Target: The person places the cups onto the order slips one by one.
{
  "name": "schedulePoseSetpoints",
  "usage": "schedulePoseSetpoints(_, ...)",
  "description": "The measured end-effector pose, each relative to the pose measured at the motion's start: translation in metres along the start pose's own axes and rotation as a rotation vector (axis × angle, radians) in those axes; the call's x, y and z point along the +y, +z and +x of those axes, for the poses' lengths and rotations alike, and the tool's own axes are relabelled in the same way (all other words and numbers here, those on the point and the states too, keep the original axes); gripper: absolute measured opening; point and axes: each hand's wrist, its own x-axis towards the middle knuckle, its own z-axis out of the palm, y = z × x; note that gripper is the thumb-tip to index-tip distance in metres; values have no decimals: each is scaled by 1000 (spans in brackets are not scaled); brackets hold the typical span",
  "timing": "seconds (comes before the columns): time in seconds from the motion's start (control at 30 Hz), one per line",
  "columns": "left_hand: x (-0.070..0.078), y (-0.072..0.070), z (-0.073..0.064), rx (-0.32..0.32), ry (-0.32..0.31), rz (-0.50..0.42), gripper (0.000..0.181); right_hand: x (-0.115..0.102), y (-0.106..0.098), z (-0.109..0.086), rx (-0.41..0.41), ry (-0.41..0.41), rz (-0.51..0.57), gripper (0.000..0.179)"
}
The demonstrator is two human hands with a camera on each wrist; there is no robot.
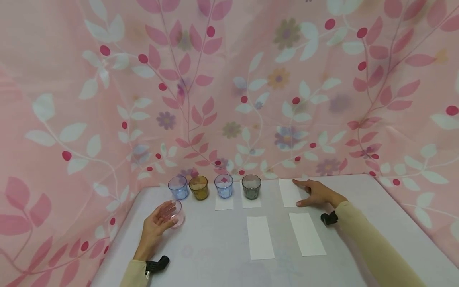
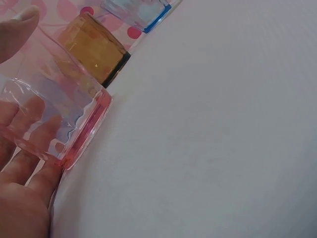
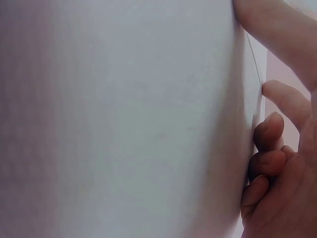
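Left hand [image 1: 153,225] grips the pink tumbler [image 1: 179,214], fingers curled behind the wall and thumb on the near side; tumbler upright, at the left part of the white-covered table [image 1: 211,243], in front of the first blue tumbler [image 1: 178,187]. Cannot tell whether its base touches the cloth. Right hand [image 1: 318,192]: thumb and index finger spread apart, their tips at the far-row right paper strip [image 1: 287,194]; the remaining three fingers bent in toward the palm in the right wrist view, nothing pinched. Back row, left to right: first blue tumbler, amber tumbler [image 1: 199,188] just beside it, second blue tumbler [image 1: 224,186], grey tumbler [image 1: 251,187]; all upright. Second blue tumbler stands on a paper strip [image 1: 224,205], grey tumbler on another strip [image 1: 252,204]. Nearer the wearer lie two more: near-left strip [image 1: 260,238] and near-right strip [image 1: 307,234], well apart, flat, slightly slanted. Beige sleeves on both arms; black device [image 1: 157,264] at left wrist, a similar one [image 1: 329,218] at right. Pink leaf-and-flower curtain [image 1: 229,99] behind the table.
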Motion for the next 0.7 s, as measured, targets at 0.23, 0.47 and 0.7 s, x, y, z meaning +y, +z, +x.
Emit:
schedulePoseSetpoints(0.23, 3, -2, 0, -2, 18, -25, 70, 4, 1, 3, -7, 3, 2, 104)
schedulePoseSetpoints(0.47, 12, 0, 2, -29, 61, -31, 71, 7, 3, 5, -7, 7, 14, 104)
schedulePoseSetpoints(0.7, 30, 14, 8, -97, 133, -126, 73, 7, 2, 5, -2, -1, 23, 104)
